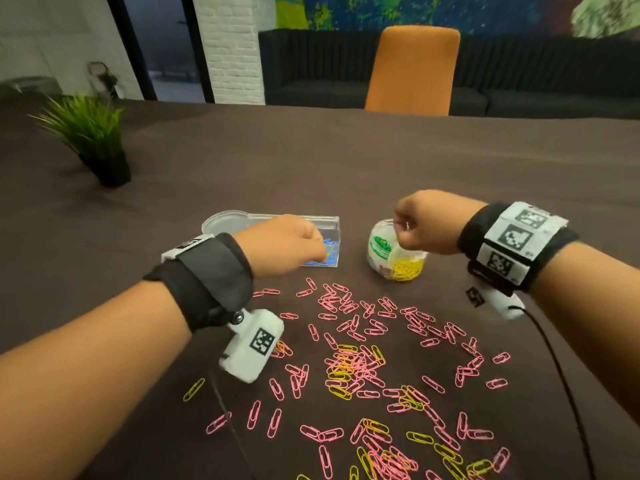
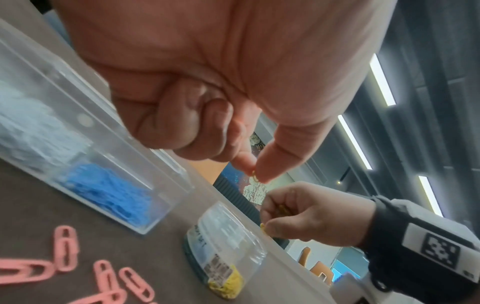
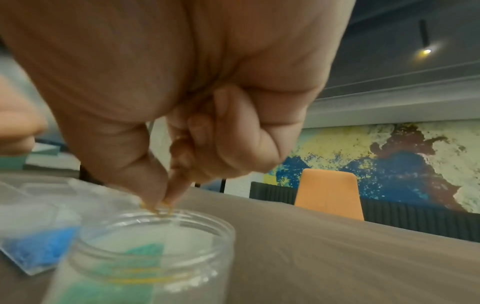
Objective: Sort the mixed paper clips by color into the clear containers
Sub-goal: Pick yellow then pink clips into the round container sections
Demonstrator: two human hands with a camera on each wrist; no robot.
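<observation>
Right hand (image 1: pixel 427 221): fingers curled, thumb and forefinger pinching yellow clips (image 3: pixel 158 207) directly above the jar (image 1: pixel 394 252) mouth. More yellow wire shows inside the curled fingers in the left wrist view.

Left hand (image 1: pixel 284 245): fingers curled, thumb and forefinger pinching one yellow clip (image 2: pixel 254 175), left of the jar and over the box (image 1: pixel 329 230) that holds blue clips (image 2: pixel 109 191).

The jar is partitioned; green and yellow lots show inside. Loose pink and yellow clips (image 1: pixel 363 368) lie scattered on the near side of the jar.

Handling, judged: the clips are light, stiff and smooth-coated, and prone to interlock; best taken singly, pinched flat across the loops.

Surface: dark brown cloth (image 1: pixel 346 161), likely to keep clips from sliding. Beyond the jar: an orange chair (image 1: pixel 414 71), a dark sofa, a painted wall. Far left of the jar: a potted plant (image 1: pixel 90 133).
</observation>
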